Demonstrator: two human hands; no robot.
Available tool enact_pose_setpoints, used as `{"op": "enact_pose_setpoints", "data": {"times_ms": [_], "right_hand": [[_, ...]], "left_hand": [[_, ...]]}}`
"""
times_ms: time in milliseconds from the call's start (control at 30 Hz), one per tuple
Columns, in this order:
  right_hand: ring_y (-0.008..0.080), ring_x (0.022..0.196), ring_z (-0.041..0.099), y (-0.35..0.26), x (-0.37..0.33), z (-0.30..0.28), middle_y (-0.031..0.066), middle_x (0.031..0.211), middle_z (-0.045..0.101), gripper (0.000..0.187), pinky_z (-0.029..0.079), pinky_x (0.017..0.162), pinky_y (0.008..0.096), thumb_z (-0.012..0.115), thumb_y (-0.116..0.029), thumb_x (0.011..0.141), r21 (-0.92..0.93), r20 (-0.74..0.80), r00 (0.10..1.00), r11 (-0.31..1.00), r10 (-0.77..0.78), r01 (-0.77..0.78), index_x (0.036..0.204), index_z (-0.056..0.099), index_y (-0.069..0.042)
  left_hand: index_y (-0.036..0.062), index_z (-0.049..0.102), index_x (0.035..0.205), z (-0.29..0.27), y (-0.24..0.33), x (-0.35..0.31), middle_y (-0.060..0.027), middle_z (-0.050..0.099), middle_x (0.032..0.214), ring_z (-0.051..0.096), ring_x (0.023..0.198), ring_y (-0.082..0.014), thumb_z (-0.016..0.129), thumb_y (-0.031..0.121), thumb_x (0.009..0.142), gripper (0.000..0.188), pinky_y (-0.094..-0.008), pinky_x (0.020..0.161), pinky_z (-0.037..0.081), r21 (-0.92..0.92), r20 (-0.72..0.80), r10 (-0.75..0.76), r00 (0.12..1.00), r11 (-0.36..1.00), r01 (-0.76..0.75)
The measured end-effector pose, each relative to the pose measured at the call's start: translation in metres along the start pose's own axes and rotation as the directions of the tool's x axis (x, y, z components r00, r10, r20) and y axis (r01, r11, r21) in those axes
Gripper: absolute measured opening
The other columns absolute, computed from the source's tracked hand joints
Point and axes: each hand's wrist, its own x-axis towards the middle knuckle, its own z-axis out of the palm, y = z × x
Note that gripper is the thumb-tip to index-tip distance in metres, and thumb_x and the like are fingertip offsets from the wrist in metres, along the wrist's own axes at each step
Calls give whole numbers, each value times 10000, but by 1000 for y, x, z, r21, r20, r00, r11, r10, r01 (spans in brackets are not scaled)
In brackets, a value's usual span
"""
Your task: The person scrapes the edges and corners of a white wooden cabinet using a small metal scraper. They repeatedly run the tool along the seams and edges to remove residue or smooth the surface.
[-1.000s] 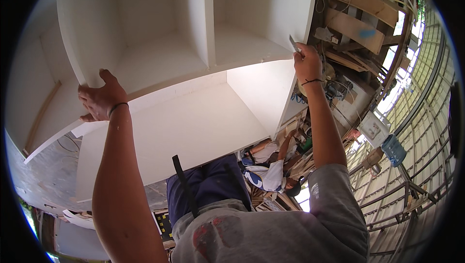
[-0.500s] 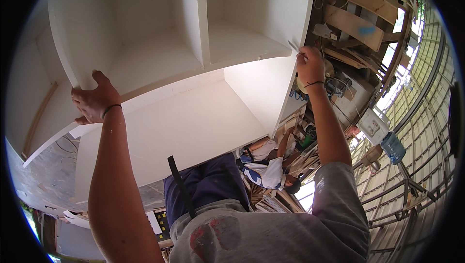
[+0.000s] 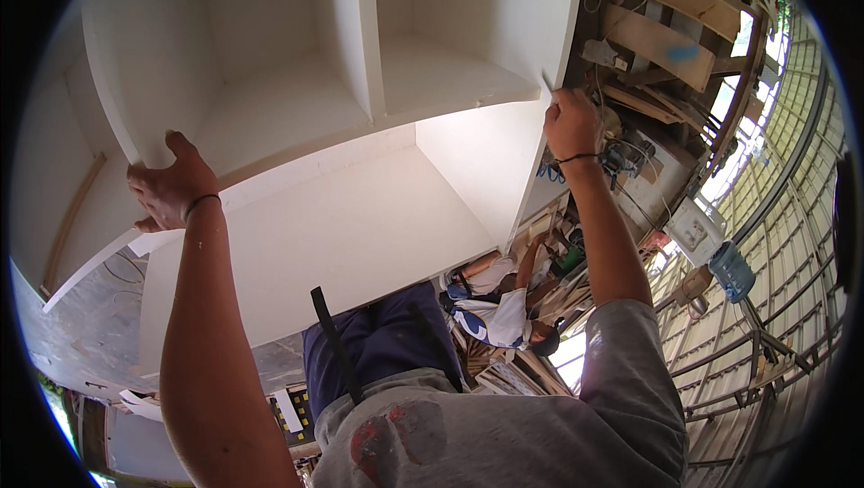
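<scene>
A white cabinet (image 3: pixel 297 142) with open compartments fills the upper middle. My left hand (image 3: pixel 173 187) grips its front edge at the lower left corner of a compartment, thumb up along the upright panel and fingers folded underneath. At the right end of the same shelf edge, my right hand (image 3: pixel 573 125) is closed around a thin pointed blade (image 3: pixel 547 83). The blade's tip rests at or very near the joint between shelf and side panel. Its handle, if there is one, is hidden in my fist.
A broad white panel (image 3: pixel 333 245) lies below the shelf, by my legs. Another person (image 3: pixel 504 317) in a white shirt is at lower right among wood strips. Boards (image 3: pixel 661 47) and cables hang at right, near a blue water bottle (image 3: pixel 731 272).
My right hand has turned slightly and moved a little up and left, tilting the blade more upright. My left hand keeps its grip on the edge; the view has shifted slightly.
</scene>
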Motion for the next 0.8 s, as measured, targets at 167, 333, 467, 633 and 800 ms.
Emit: {"op": "enact_pose_setpoints", "data": {"times_ms": [167,333,467,633,800], "right_hand": [[332,770,620,0,-4,6,116,825,591,87,515,639,447,598,-82,762,-30,38,998,998,59,-58,842,631,-77],[345,804,626,-6,-3,15,127,875,626,106,514,680,450,589,-86,763,-33,96,980,984,177,-175,857,634,-65],[340,791,629,-19,-5,9,130,851,641,106,502,685,435,602,-96,765,403,203,972,895,115,-190,857,638,-59],[323,786,625,-9,3,-5,118,834,623,147,506,685,425,606,-77,765,281,81,987,947,139,-157,900,664,-79],[286,866,622,6,6,0,88,895,601,209,527,692,416,601,-61,753,-35,91,996,999,-1,4,934,680,-129]], "left_hand": [[36,450,1276,-1,1,-1,-89,551,1233,540,1186,-265,533,598,805,738,-630,1087,148,-12,-15,-1,1000,1000,1],[42,464,1268,0,1,-1,-84,557,1233,545,1181,-268,547,594,797,730,-628,1089,148,-24,2,-9,1000,1000,9],[44,475,1257,-1,1,-1,-83,560,1230,552,1169,-270,555,592,790,724,-624,1099,139,-53,-20,-15,1000,999,14],[44,470,1264,4,-2,0,-82,558,1235,543,1181,-265,550,594,791,730,-621,1104,132,-29,-43,-7,999,1000,6],[43,462,1274,-2,2,-1,-86,550,1245,533,1194,-261,543,601,792,742,-621,1102,134,-37,-7,-7,1000,999,7]]}}
